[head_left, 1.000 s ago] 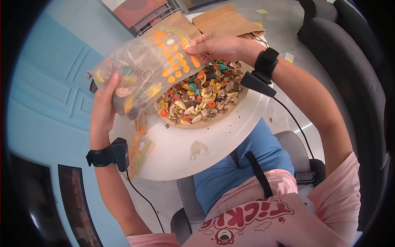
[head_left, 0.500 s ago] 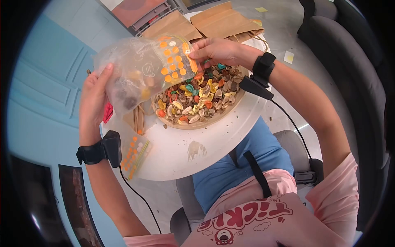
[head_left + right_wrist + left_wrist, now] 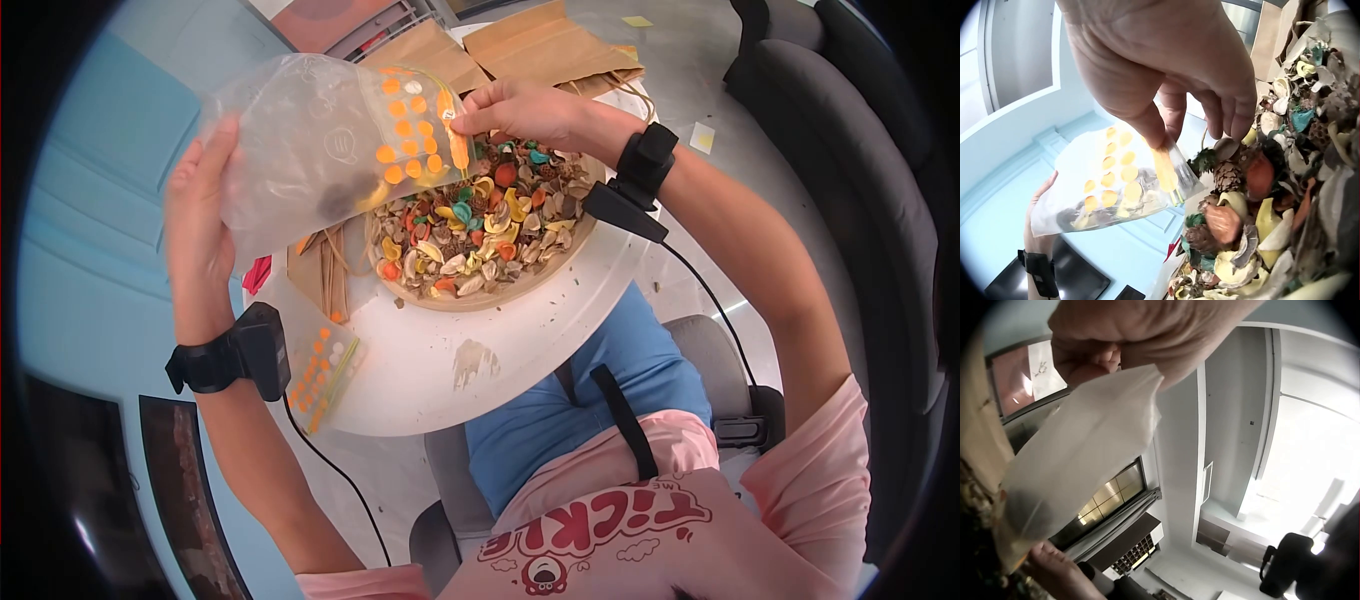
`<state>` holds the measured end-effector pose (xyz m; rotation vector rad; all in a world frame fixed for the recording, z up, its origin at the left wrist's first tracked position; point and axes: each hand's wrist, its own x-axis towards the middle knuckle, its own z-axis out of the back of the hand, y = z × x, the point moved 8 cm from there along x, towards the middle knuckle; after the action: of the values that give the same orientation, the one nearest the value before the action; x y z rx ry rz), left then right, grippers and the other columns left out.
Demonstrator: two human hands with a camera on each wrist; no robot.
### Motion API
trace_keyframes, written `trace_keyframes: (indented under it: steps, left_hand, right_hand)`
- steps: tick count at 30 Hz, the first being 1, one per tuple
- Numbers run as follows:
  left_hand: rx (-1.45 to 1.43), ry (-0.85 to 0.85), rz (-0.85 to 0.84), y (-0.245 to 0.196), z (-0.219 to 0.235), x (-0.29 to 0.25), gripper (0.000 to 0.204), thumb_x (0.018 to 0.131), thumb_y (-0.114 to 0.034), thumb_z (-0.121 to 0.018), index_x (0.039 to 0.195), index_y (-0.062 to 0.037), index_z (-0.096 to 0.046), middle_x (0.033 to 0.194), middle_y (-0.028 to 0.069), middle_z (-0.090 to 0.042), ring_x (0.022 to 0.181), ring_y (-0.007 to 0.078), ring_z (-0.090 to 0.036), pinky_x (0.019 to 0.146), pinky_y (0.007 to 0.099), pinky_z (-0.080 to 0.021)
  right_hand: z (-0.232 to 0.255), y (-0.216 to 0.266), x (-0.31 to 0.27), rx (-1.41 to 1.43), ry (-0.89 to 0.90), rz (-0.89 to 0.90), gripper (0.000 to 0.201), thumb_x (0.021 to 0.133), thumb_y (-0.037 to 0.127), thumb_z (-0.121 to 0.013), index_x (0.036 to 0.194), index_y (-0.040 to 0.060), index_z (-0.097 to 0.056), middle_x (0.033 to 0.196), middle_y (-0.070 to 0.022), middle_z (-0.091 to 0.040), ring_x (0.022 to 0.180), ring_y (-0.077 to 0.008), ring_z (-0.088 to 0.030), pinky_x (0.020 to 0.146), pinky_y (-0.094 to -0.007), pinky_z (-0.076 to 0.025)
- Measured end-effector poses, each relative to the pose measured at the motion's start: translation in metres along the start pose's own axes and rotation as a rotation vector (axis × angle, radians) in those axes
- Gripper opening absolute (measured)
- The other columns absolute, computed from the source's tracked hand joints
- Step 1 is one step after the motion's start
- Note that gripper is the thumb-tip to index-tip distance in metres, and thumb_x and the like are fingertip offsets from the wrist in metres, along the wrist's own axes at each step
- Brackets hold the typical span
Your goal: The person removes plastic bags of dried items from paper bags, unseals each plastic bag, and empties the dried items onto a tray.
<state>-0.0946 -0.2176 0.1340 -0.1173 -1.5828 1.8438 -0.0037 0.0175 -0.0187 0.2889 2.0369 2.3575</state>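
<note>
A frosted zip-top bag with orange dots is held up by both hands over the back left of the table. My left hand grips its bottom end, thumb on the near side. At the zip end, my right hand pinches the edge between thumb and fingers. Dark and yellow pieces show through the plastic along the lower side. Beneath the zip end lies a round tray heaped with potpourri: dried petals, pine cones, and orange, yellow and teal pieces. In the right wrist view the bag's mouth hangs beside the heap.
Another dotted zip bag lies at the white table's left edge, by a brown paper bag. More paper bags lie at the back. Crumbs dot the tabletop near a stain. A dark sofa stands right.
My left hand has moved left and up, pulling the bag out straighter. Pieces inside have shifted from the bottom end towards the zip end. My right hand stays nearly in place.
</note>
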Motion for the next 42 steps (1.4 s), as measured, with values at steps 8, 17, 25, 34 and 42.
trace_keyframes:
  steps: [8,17,25,34,42]
  left_hand:
    - [-0.05,-0.043,-0.043,-0.013,0.0,-0.007,0.035,0.088,-0.027,-0.061,0.108,0.0015,-0.056,0.095,0.0055,-0.062,0.08,0.0103,-0.059,0.07,0.0227,-0.049]
    - [-0.022,-0.1,-0.075,-0.025,0.014,0.005,0.035,0.089,-0.026,-0.059,0.112,0.0006,-0.057,0.098,0.0043,-0.06,0.087,0.0104,-0.057,0.075,0.0225,-0.046]
    - [-0.004,-0.099,-0.067,-0.027,0.01,-0.002,0.038,0.09,-0.027,-0.058,0.116,0.0015,-0.057,0.102,0.0056,-0.06,0.088,0.0117,-0.057,0.075,0.0229,-0.047]
    - [-0.028,-0.152,-0.066,-0.024,0.013,-0.006,0.039,0.09,-0.025,-0.059,0.117,0.0017,-0.057,0.103,0.0056,-0.06,0.088,0.0113,-0.057,0.076,0.023,-0.047]
    - [-0.008,-0.163,-0.074,-0.021,0.019,-0.002,0.039,0.091,-0.025,-0.057,0.119,0.0017,-0.055,0.104,0.0054,-0.06,0.091,0.0111,-0.057,0.077,0.0221,-0.046]
  right_hand:
    - [-0.007,0.017,-0.007,-0.13,-0.031,0.038,0.022,0.089,0.029,-0.06,0.085,0.0069,-0.064,0.084,0.0013,-0.061,0.079,-0.0065,-0.052,0.075,-0.0247,-0.041]
    - [-0.024,0.022,-0.009,-0.212,0.032,0.003,0.027,0.094,0.028,-0.05,0.098,0.0049,-0.064,0.088,-0.0001,-0.061,0.078,-0.0074,-0.053,0.079,-0.0277,-0.041]
    - [-0.021,0.018,0.001,-0.16,-0.006,0.056,0.027,0.095,0.028,-0.046,0.097,0.0068,-0.063,0.09,0.0009,-0.06,0.074,-0.0051,-0.05,0.062,-0.0234,-0.045]
    - [-0.021,0.022,-0.005,-0.25,-0.02,0.091,0.028,0.095,0.029,-0.047,0.094,0.0062,-0.063,0.086,0.0018,-0.059,0.071,-0.0043,-0.049,0.06,-0.0229,-0.045]
    - [-0.02,0.024,-0.008,-0.164,-0.082,0.067,0.023,0.088,0.022,-0.054,0.087,0.0017,-0.065,0.082,-0.0048,-0.062,0.076,-0.013,-0.054,0.07,-0.0275,-0.043]
